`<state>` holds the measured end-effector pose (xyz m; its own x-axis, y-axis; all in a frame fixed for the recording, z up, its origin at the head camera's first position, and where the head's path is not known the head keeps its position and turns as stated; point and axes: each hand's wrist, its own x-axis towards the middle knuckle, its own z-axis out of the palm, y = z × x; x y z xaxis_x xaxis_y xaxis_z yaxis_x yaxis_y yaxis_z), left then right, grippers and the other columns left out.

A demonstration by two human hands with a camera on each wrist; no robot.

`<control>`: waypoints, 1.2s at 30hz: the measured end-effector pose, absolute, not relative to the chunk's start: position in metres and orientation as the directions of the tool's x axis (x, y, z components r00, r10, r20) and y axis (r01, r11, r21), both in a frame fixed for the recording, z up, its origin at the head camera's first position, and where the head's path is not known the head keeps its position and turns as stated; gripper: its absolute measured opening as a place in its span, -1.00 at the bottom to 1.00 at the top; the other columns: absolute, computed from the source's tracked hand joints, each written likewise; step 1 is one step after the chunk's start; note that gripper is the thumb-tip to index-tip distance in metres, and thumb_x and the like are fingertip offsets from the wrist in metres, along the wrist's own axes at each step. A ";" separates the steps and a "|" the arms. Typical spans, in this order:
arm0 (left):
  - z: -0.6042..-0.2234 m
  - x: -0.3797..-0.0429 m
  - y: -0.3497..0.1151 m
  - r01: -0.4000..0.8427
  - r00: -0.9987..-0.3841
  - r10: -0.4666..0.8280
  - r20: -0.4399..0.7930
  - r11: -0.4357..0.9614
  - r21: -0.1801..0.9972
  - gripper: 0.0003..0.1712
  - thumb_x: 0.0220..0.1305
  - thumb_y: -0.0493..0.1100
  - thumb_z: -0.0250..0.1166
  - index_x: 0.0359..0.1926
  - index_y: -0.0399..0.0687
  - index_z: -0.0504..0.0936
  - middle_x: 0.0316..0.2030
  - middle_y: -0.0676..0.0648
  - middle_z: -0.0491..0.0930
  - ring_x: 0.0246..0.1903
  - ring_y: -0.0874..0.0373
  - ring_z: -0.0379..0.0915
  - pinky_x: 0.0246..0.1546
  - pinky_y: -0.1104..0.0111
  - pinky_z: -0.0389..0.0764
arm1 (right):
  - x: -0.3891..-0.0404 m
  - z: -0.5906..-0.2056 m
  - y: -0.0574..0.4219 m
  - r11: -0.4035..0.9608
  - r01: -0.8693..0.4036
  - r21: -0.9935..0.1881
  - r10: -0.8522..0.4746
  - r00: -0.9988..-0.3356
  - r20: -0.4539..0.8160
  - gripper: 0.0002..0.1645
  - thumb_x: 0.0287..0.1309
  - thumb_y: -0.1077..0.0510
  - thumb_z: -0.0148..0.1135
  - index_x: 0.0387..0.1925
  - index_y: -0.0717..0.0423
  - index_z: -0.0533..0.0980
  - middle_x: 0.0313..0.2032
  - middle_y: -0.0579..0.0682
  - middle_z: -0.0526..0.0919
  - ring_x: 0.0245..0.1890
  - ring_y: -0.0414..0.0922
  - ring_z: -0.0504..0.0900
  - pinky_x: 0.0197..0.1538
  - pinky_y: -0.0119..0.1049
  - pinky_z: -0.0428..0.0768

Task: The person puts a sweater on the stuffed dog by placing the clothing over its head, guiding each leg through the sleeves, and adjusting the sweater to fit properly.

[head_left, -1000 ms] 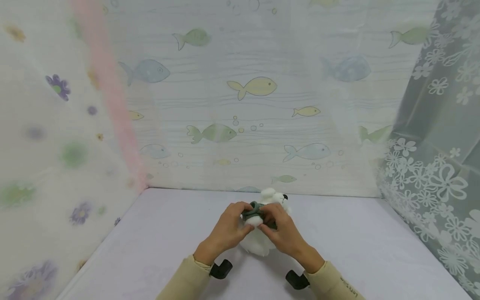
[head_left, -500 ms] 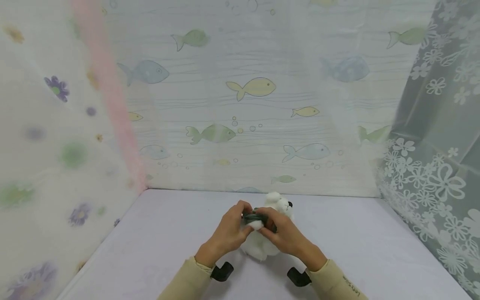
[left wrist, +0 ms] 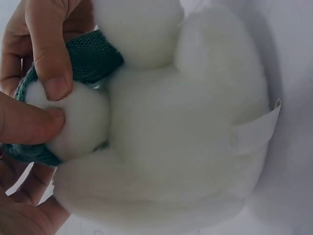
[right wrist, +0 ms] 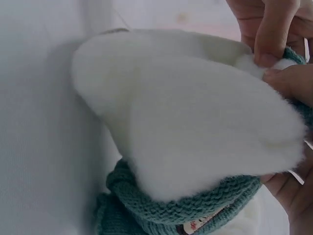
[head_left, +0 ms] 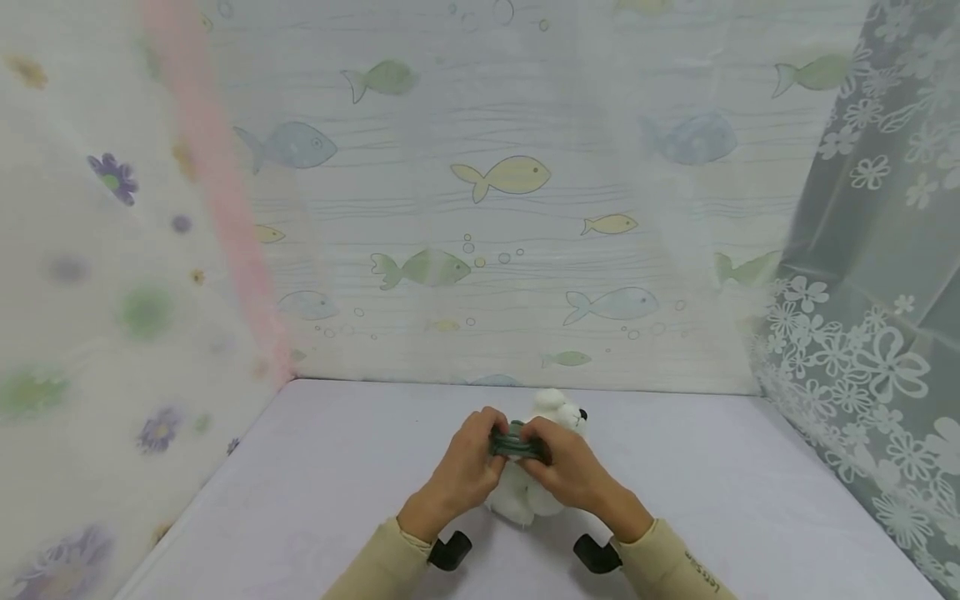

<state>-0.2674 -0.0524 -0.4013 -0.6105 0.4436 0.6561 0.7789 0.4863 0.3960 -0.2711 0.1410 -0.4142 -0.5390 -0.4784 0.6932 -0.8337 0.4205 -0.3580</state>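
Observation:
A white plush bear (head_left: 517, 496) sits on the table with its head (head_left: 555, 406) to the right, its black nose at the edge. Bunched between both hands is a dark green knitted garment (head_left: 517, 443), around a round white limb (left wrist: 83, 115) of the bear. My left hand (head_left: 459, 468) pinches the knit from the left; my right hand (head_left: 568, 465) pinches it from the right, close by. In the left wrist view the thumbs press on the white limb inside the knit. More green knit (right wrist: 190, 205) wraps the bear in the right wrist view.
A white cloth covers the table (head_left: 345, 467). Behind stands a curtain (head_left: 420, 208) printed with fish; a flowered sheet (head_left: 97, 308) hangs left and a grey floral one (head_left: 885, 333) right. Black wrist mounts (head_left: 450, 552) stick out below the sleeves. A white tag (left wrist: 257, 132) projects from the bear.
The green knit has been stretched flat between the hands and now covers the white limb end that showed earlier in the head view. The bear's head has shifted slightly right and down.

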 end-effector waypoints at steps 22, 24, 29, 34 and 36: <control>-0.412 -0.281 -0.056 0.867 -0.443 0.475 0.760 0.442 0.230 -0.56 -0.03 -0.50 0.40 -0.17 -0.16 0.43 -0.22 -0.03 0.39 -0.20 0.18 0.39 -0.17 0.42 0.51 | -0.277 -0.424 0.142 0.512 -0.830 -0.220 -0.425 -0.467 0.775 -0.68 -0.01 0.36 0.38 -0.28 0.08 0.43 -0.36 -0.17 0.49 -0.45 -0.33 0.44 -0.38 -0.51 0.47; -0.412 -0.280 -0.057 0.843 -0.493 0.445 0.748 0.458 0.282 -0.55 0.00 -0.43 0.42 -0.11 -0.17 0.42 -0.16 -0.07 0.38 -0.16 0.15 0.40 -0.13 0.40 0.53 | -0.277 -0.423 0.142 0.520 -0.821 -0.234 -0.409 -0.480 0.776 -0.67 -0.03 0.33 0.41 -0.26 0.07 0.45 -0.35 -0.18 0.50 -0.47 -0.33 0.43 -0.40 -0.51 0.46; -0.411 -0.280 -0.060 0.802 -0.533 0.386 0.753 0.514 0.304 -0.51 -0.05 -0.26 0.50 -0.12 -0.13 0.44 -0.21 -0.06 0.43 -0.19 0.12 0.42 -0.16 0.34 0.53 | -0.277 -0.421 0.143 0.533 -0.808 -0.250 -0.395 -0.499 0.771 -0.65 -0.04 0.28 0.44 -0.20 0.07 0.50 -0.33 -0.19 0.53 -0.47 -0.34 0.43 -0.42 -0.50 0.46; -0.412 -0.278 -0.060 0.806 -0.523 0.458 0.719 0.539 0.243 -0.50 -0.07 -0.36 0.50 -0.12 -0.08 0.45 -0.22 0.02 0.44 -0.17 0.20 0.45 -0.15 0.39 0.54 | -0.277 -0.421 0.141 0.531 -0.824 -0.199 -0.422 -0.460 0.781 -0.63 -0.06 0.29 0.45 -0.19 0.08 0.50 -0.27 -0.15 0.57 -0.36 -0.31 0.54 -0.33 -0.46 0.55; -0.412 -0.277 -0.059 0.813 -0.514 0.468 0.718 0.534 0.233 -0.54 -0.03 -0.39 0.47 -0.13 -0.08 0.46 -0.22 0.04 0.43 -0.19 0.23 0.45 -0.18 0.41 0.54 | -0.278 -0.422 0.141 0.520 -0.835 -0.180 -0.431 -0.438 0.789 -0.63 -0.07 0.31 0.45 -0.22 0.08 0.48 -0.28 -0.14 0.56 -0.33 -0.28 0.57 -0.29 -0.43 0.57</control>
